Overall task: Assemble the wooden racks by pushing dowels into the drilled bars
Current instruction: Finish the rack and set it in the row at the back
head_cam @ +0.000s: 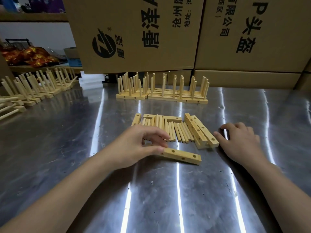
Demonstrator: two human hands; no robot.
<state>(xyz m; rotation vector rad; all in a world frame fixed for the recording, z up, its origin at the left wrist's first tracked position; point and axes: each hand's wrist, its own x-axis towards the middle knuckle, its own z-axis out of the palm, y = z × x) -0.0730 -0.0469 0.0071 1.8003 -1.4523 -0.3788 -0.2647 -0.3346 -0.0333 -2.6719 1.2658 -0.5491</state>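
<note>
Left hand is loose, thumb touching a drilled bar by the dowels. Right hand rests empty on the worktop.

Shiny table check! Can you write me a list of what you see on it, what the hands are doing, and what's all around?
Surface: metal table, shiny, streaked with light reflections.
Job's things: one drilled bar lies nearest; loose dowels lie behind it; stacked bars sit to their right; finished racks stand at the back, more racks along the left.
Clutter: white plastic pieces at the far edge.
Hands: left hand touches the drilled bar's end with its thumb; right hand rests on the table, fingers curled, holding nothing.
Cables: nothing clearly seen.
Surroundings: cardboard boxes behind; orange-wrapped pile far left.
</note>
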